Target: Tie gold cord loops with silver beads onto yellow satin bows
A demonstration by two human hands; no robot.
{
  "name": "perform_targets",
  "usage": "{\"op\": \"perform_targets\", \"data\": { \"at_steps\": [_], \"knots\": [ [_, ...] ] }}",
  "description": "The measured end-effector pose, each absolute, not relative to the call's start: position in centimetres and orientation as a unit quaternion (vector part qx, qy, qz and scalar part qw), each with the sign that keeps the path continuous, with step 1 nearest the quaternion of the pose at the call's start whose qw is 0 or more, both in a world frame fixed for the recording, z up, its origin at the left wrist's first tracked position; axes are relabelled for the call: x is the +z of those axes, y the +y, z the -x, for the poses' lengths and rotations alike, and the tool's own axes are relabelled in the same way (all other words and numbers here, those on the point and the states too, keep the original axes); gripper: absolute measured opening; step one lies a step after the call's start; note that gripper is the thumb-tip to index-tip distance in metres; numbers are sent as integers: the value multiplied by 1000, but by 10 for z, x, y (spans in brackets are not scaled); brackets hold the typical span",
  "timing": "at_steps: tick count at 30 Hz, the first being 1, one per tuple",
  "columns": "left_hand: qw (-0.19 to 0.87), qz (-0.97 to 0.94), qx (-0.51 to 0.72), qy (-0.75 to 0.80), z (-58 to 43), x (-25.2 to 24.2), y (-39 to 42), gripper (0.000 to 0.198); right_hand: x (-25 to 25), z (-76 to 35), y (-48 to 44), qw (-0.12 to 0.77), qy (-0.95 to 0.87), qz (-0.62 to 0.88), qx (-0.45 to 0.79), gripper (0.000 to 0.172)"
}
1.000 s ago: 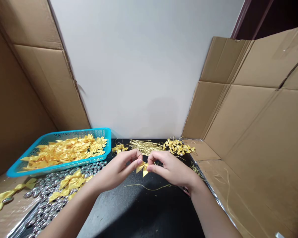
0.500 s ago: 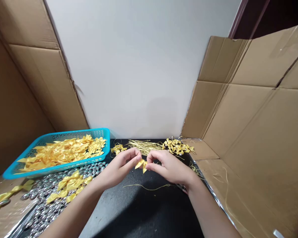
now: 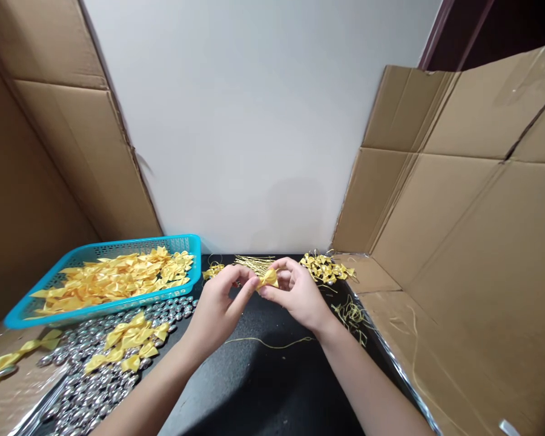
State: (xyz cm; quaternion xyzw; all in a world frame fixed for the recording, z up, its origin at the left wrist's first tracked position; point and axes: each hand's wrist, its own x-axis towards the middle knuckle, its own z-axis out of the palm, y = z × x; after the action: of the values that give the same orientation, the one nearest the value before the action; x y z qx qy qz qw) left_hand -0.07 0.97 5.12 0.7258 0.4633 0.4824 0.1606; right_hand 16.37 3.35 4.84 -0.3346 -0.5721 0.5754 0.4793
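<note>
Between my two hands, above the black table (image 3: 254, 387), is a yellow ribbon bow (image 3: 269, 278). My left hand (image 3: 229, 300) pinches its left side between thumb and fingertips. The thumb and fingers of my right hand (image 3: 296, 293) grip its right side. Just behind the hands lies a bundle of gold cords (image 3: 253, 264). A single gold cord (image 3: 272, 346) stretches across the table below them. Farther right sits a pile of yellow bows with silvery beads and cords (image 3: 324, 267), and a smaller such pile (image 3: 212, 270) is partly behind my left hand.
On the left, a turquoise basket (image 3: 194, 266) holds many yellow bows. In front of it spread many silver beads (image 3: 88, 387), with several loose bows (image 3: 134, 339) on top. Tangled cords (image 3: 352, 315) lie near the right edge. Cardboard walls (image 3: 476, 230) stand on both sides.
Both hands have risen slightly, carrying the bow up and a little to the right. The bow has turned, and the tangled cords at right are now less covered.
</note>
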Motion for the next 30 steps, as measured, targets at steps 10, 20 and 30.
{"op": "perform_targets", "data": {
  "at_steps": [10,20,30],
  "knots": [
    [274,-676,519,445,0,52,12,22,57,-169,29,468,-602,337,552,44],
    [297,-724,442,437,5,59,9,24,55,-173,32,456,-594,315,582,45],
    [251,-750,433,432,8,61,9,23,58,-170,31,458,-625,309,551,33]
  ]
}}
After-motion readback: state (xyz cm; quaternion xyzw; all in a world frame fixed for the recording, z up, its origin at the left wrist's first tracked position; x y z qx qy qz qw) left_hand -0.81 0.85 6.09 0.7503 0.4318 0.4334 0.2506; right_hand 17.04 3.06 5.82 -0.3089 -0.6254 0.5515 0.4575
